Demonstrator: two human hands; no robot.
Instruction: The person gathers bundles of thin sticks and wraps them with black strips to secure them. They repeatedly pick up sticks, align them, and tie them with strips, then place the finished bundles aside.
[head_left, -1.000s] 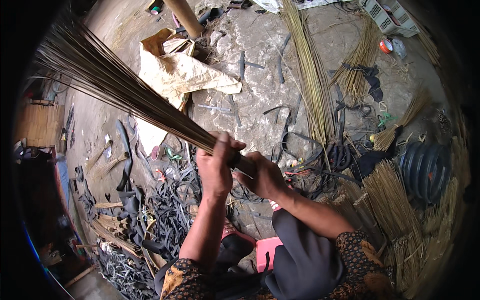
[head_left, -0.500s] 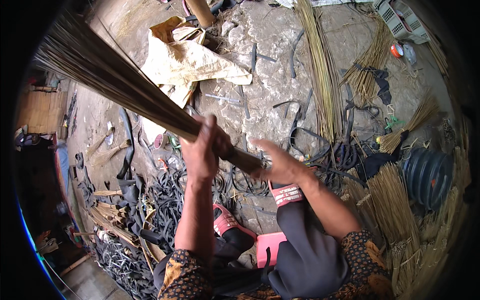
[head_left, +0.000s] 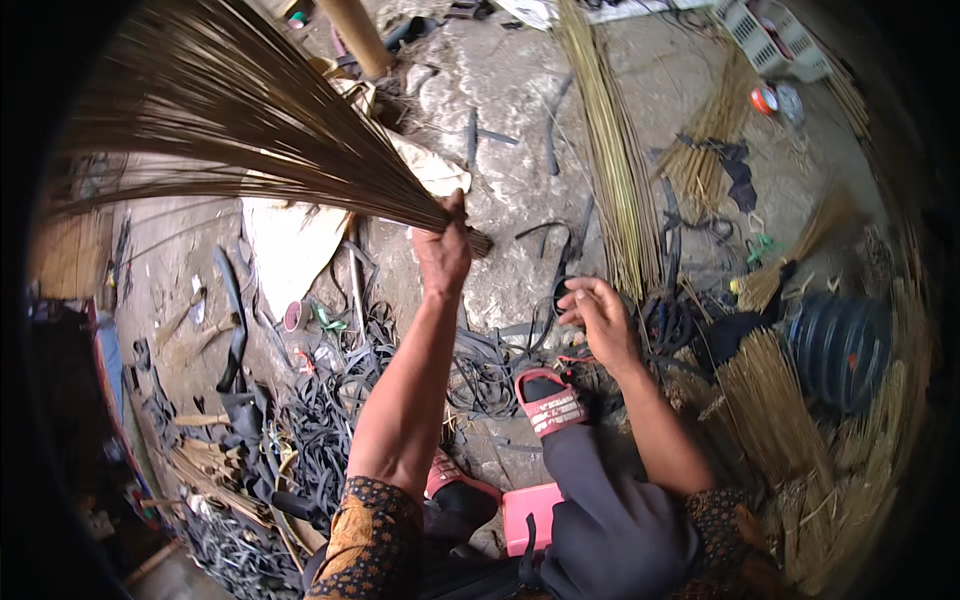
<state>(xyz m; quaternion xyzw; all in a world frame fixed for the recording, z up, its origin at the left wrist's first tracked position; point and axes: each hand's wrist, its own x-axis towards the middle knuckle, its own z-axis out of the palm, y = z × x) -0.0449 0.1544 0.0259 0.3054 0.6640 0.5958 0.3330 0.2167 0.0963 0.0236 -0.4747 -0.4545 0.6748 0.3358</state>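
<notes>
- the broom bundle [head_left: 335,150] is up in the air, above the littered floor, caught near its narrow butt end in the left hand [head_left: 442,250].
- from that fist its long axis runs up and to the left, away from the body, while the short cut butt pokes out on the right side.
- the left hand is wrapped firmly around the stalks; the right hand [head_left: 602,325] is bare, fingers parted and loosely curled, touching nothing.
- that right hand hangs lower and to the right of the butt, apart from it, so the left is plainly the nearer one.
- as for its looks: many thin, stiff stalks, dark brown with a dull shine, packed tight at the grip and fanning wide toward the tips, some straying off along the lower edge.
- below it, partly hidden from me, lies a pale sack [head_left: 295,255].
</notes>
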